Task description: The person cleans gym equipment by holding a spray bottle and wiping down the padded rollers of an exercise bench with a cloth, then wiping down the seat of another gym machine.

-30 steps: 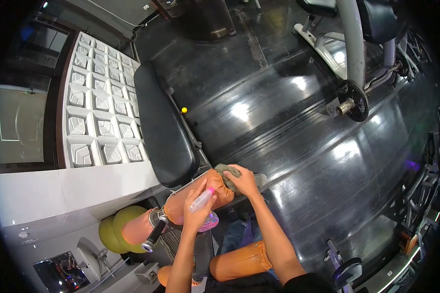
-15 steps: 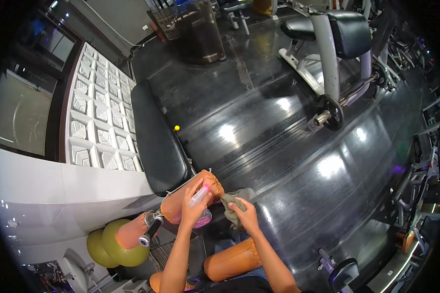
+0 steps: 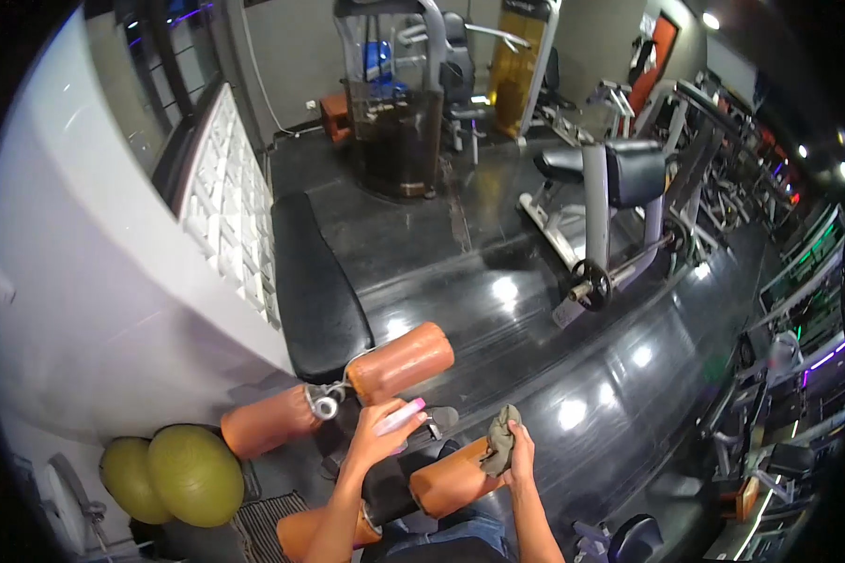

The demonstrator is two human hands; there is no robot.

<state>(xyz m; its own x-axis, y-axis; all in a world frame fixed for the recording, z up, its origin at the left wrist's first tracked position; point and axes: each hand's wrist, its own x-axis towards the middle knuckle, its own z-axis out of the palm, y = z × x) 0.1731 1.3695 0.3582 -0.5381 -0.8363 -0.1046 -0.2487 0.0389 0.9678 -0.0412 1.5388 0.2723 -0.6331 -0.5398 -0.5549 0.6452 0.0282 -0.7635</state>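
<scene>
Right now both my hands are full. My left hand (image 3: 382,434) is curled around a pale bottle (image 3: 399,418) with a pink top, the fingers wrapped about it so that much of its body is hidden; the top points away from me and to the right. My right hand (image 3: 522,456) has hold of a crumpled olive-green cloth (image 3: 501,443), bunched between thumb and fingers — little gap is left in that grip. The cloth lies against the palm side, its folds sticking out above my fingertips and to the left of them.

It sits at the right-hand end of the nearest orange roller (image 3: 453,480), overlapping that end from where I look; how firmly it touches, I cannot tell. The bottle is higher and to the left, between this roller and another orange roller (image 3: 400,362) just beyond my left hand. That farther one stands near the close right corner of a long black pad (image 3: 324,298), while a third orange roller (image 3: 270,419) is left of my left hand — two green balls (image 3: 195,476) rest near its lower left side, beside the striped mat (image 3: 270,527).
</scene>
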